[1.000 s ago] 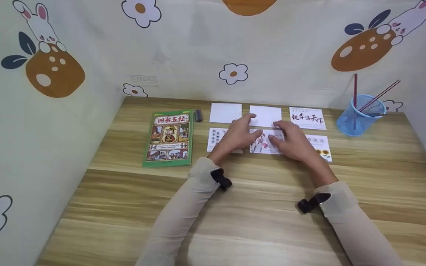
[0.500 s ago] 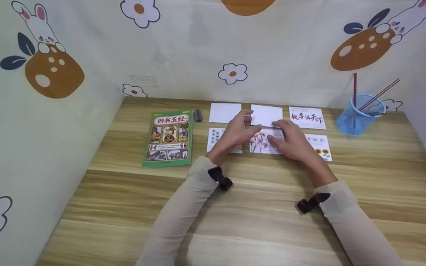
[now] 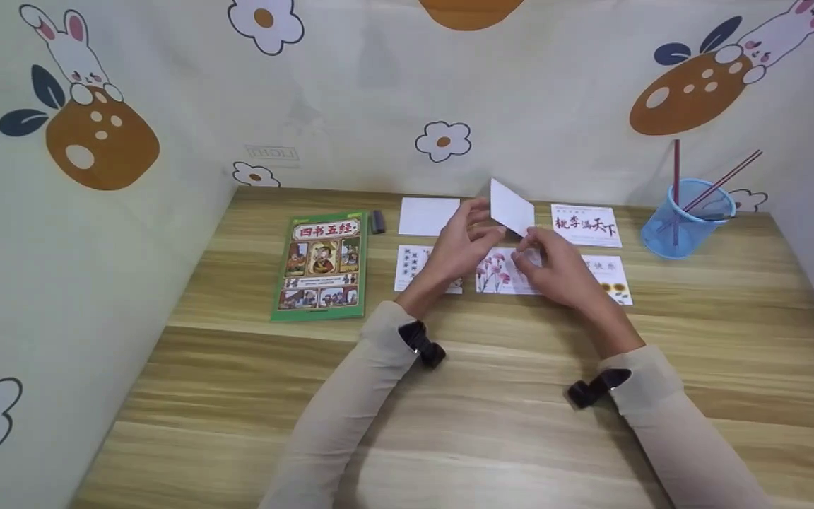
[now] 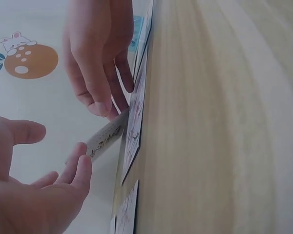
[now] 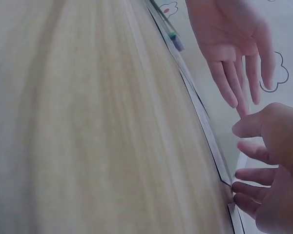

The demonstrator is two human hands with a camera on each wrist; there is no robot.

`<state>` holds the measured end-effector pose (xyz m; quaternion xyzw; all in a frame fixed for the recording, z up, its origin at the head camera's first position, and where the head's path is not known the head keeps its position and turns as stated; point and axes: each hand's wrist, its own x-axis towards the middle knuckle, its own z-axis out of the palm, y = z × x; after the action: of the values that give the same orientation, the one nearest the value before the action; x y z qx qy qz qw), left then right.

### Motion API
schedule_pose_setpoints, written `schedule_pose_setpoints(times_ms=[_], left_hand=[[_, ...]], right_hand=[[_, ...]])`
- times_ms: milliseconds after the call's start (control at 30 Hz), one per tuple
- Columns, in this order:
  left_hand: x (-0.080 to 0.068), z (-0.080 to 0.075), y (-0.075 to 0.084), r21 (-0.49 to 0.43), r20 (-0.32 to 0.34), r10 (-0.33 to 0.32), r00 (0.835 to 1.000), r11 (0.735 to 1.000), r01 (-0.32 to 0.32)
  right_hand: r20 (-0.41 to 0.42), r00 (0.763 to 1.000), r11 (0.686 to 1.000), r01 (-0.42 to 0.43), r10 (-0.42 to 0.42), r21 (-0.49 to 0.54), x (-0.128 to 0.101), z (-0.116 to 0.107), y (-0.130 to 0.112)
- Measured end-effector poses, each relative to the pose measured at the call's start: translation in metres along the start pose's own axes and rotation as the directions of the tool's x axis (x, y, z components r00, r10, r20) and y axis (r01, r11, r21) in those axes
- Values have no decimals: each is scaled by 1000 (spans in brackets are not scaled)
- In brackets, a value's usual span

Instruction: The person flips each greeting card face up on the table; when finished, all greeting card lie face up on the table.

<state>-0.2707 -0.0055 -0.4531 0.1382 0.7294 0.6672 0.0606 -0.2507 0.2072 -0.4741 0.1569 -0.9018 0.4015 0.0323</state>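
A white card [image 3: 511, 206] is tipped up on its right side, its blank face towards the head camera. My left hand [image 3: 458, 247] is at the raised left edge, fingers extended against the card's back and thumb apart. In the left wrist view, those fingertips meet the lettered underside of the card [image 4: 105, 139]. My right hand [image 3: 561, 270] is by the card's lower right corner, fingers loosely bent and thumb apart from them. Below lies a card with pink flowers [image 3: 499, 268], partly covered by the right hand. The sunflower card [image 3: 613, 272] is also partly hidden.
A blank card [image 3: 429, 215] and a lettered card [image 3: 409, 268] lie to the left. Another lettered card [image 3: 586, 226] lies right, before a blue mesh pen cup [image 3: 682, 233]. A green book [image 3: 322, 265] and a small dark stick-like item [image 3: 378, 221] are further left.
The blank-faced card lay flat, then shifted slightly and now stands tilted with its left side up. My left fingers moved in behind that edge; the right hand stayed nearly in place.
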Motion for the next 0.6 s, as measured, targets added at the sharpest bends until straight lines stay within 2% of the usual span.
schedule_pose_setpoints(times_ms=[133, 267, 367, 467, 600], left_hand=[[-1, 2, 1, 16, 60, 37, 998, 999, -38], [0, 4, 2, 47, 98, 56, 994, 997, -61], [0, 5, 0, 99, 86, 5, 996, 995, -13], [-1, 5, -3, 145, 68, -54, 996, 988, 44], [-1, 3, -4, 139, 53, -73, 996, 988, 65]], right_hand=[[23, 998, 998, 54, -54, -16, 1, 2, -1], [12, 999, 999, 37, -37, -10, 2, 3, -3], [-10, 1000, 999, 9, -8, 36, 3, 3, -4], [-9, 1000, 991, 1, 0, 134, 2, 4, -7], [43, 999, 965, -11, 0, 264, 0, 6, -11]])
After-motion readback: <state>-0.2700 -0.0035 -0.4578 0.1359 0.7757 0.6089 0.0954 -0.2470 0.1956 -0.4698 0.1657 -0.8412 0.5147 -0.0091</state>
